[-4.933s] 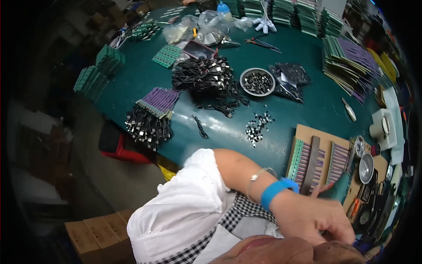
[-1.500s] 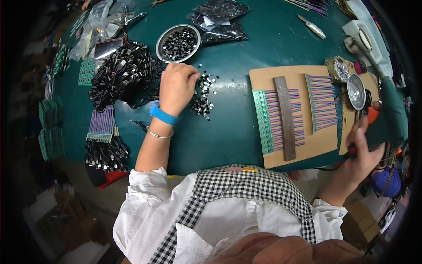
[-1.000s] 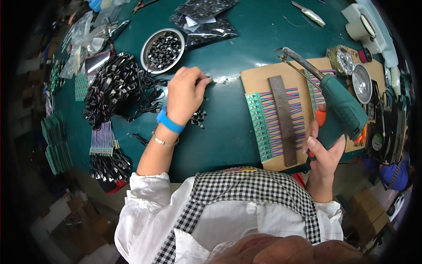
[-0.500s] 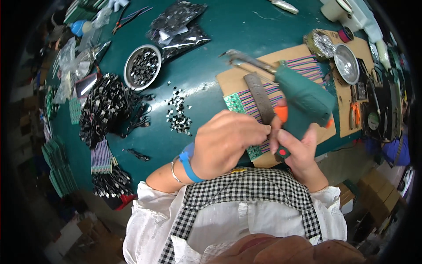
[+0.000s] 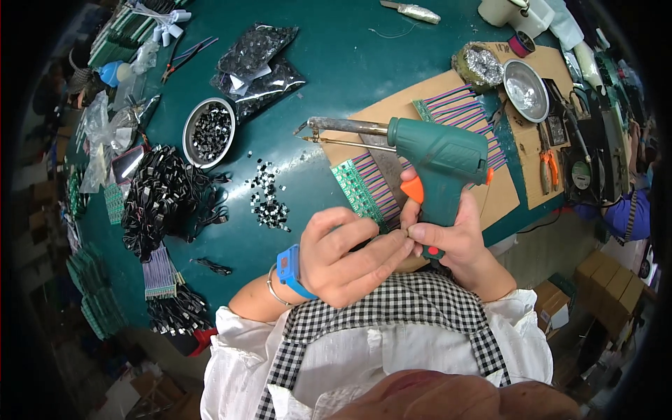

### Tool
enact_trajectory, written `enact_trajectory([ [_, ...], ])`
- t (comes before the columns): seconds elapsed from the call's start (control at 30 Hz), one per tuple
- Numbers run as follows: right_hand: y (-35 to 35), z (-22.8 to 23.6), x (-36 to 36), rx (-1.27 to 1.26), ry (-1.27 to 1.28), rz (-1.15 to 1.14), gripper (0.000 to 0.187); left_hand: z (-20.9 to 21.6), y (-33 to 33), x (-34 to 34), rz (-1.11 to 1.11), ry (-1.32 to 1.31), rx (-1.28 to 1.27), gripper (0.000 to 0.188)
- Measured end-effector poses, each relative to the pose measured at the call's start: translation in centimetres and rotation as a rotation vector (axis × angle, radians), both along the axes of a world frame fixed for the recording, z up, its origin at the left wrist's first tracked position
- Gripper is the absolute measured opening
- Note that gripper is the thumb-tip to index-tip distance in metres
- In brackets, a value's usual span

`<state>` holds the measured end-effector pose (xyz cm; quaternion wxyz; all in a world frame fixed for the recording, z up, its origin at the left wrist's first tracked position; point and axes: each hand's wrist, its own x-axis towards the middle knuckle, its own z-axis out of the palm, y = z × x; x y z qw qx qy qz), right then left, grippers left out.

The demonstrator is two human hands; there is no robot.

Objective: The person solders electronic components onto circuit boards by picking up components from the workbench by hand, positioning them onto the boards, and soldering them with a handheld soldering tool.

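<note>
My right hand (image 5: 458, 241) is wrapped around the grip of a green soldering gun (image 5: 441, 150) with an orange trigger. Its metal tip points left, above the table. Against the right thumb, the fingertips of my left hand (image 5: 343, 259) are pinched together; whatever they hold is too small to make out. Under the gun lies a green circuit board strip (image 5: 357, 189) with rows of coloured wires. A flat metal bar (image 5: 390, 173) rests across those wires, partly hidden by the gun. Farther back on the same cardboard (image 5: 500, 192) are more wires (image 5: 455, 108) joined to another board strip.
Left of my hands, small black-and-white parts (image 5: 268, 199) lie scattered near a metal bowl (image 5: 210, 133) of similar parts. Beyond them is a heap of black cables (image 5: 157, 189). Plastic bags (image 5: 259, 52), an empty-looking metal dish (image 5: 525, 91) and orange-handled pliers (image 5: 548, 168) sit around the table.
The soldering gun has swung left and levelled out, its tip now farther left and lower. My hands have shifted slightly left and down, still meeting at the fingertips. The view has shifted a little.
</note>
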<state>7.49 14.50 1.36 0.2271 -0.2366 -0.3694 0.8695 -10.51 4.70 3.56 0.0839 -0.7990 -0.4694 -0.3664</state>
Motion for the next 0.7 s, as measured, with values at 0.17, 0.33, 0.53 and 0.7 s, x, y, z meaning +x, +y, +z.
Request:
enact_trajectory([
  [0.17, 0.3, 0.1, 0.4, -0.015, -0.003, 0.029, 0.06, 0.0, -0.1, 0.3, 0.01, 0.004, -0.018, 0.034],
  [0.33, -0.2, 0.3, 0.1, 0.009, -0.045, 0.013, 0.063, 0.5, -0.1, 0.1, -0.041, -0.024, -0.01, 0.034],
  [0.53, -0.9, 0.3, 0.1, 0.1, -0.046, -0.02, 0.061, 0.9, -0.7, 0.1, -0.034, -0.007, -0.038, 0.033],
  [0.7, -1.3, -0.7, 0.0, 0.298, -0.062, -0.03, 0.052, 0.3, -0.6, 0.7, 0.057, -0.263, -0.201, 0.025],
])
